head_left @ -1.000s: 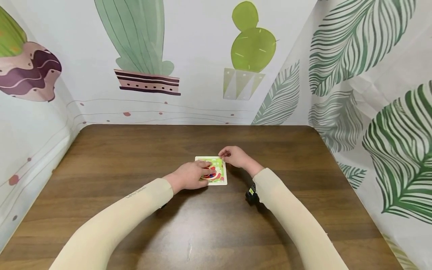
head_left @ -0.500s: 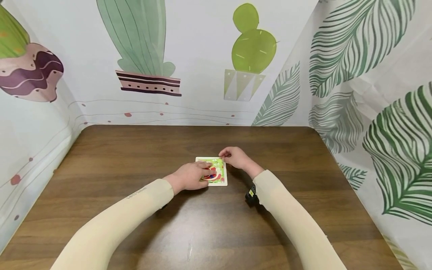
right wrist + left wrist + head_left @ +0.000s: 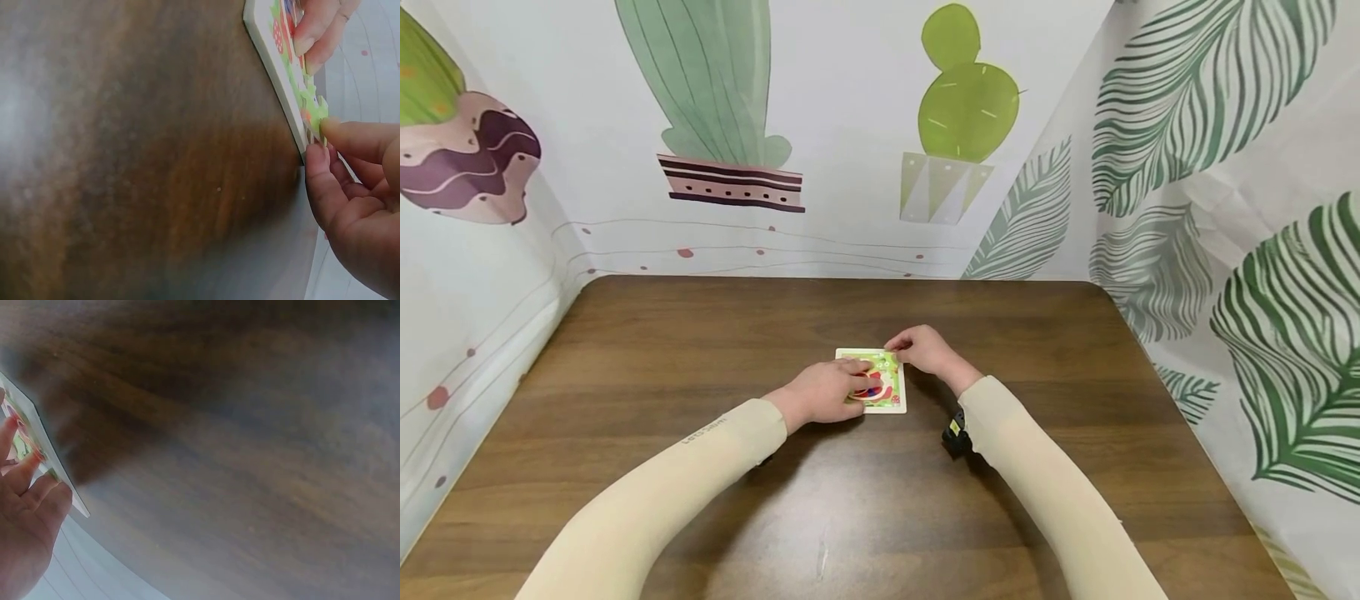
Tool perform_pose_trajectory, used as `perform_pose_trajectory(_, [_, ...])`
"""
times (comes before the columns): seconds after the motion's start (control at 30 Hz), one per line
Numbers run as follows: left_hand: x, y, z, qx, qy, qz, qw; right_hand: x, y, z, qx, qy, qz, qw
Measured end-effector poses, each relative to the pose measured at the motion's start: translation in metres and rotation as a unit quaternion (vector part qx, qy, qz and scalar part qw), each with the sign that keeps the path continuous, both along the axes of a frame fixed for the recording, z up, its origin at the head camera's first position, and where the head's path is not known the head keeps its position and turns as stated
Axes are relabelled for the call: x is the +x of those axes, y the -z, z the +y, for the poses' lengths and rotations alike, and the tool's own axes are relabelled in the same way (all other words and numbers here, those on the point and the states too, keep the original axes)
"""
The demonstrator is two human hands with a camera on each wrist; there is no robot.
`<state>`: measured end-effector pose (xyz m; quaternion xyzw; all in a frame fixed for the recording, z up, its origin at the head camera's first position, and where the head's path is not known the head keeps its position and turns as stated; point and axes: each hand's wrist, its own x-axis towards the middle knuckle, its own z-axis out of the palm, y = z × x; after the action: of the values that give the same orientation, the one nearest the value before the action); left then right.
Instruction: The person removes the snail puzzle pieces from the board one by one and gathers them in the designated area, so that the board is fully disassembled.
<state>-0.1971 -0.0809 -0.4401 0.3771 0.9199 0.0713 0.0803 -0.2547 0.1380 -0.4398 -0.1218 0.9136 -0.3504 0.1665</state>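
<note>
left hand (image 3: 827, 392): comes in from eight o'clock and rests on the board (image 3: 886, 409), fingers straight and spread over its picture, gripping nothing
right hand (image 3: 927, 350): at the board's one o'clock corner, thumb and fingertip pinching a piece (image 3: 317, 111)
piece: green, edge jagged, tilted up over that same corner; cannot tell whether its low edge touches the board
board: flat on the table (image 3: 850, 517), toward twelve o'clock from the table's middle, white rim, green picture with red, white and blue, partly under the left fingers
table: brown wood grain, far corners rounded
sleeves (image 3: 658, 483): cream, reaching in from seven and five o'clock; lettering on one, too small to read
black device (image 3: 956, 437): under the right wrist, yellow label on it
cloth (image 3: 842, 167): at twelve o'clock behind the table, printed with cacti, and big leaves toward two
</note>
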Motion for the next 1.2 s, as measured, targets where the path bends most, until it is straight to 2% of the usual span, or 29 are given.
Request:
perform_pose_trajectory(0.3, [0.002,-0.003,0.002,0.006,-0.001,-0.006,1.0000,-0.001,-0.001,-0.001,0.013,0.011,-0.005,0.9998])
perform_pose_trajectory(0.63, [0.003,-0.003,0.000,0.002,-0.007,-0.011,0.9999,-0.003,-0.005,-0.009,-0.010,0.009,-0.011,0.9999])
perform_pose_trajectory(0.97, [0.003,-0.004,0.001,0.000,-0.015,-0.017,0.9997,-0.005,-0.009,-0.007,-0.045,0.046,-0.041,0.9971])
perform_pose_trajectory(1.2, [0.002,-0.002,0.002,-0.005,-0.019,-0.018,0.9996,-0.006,-0.015,0.001,-0.059,0.064,-0.045,0.9953])
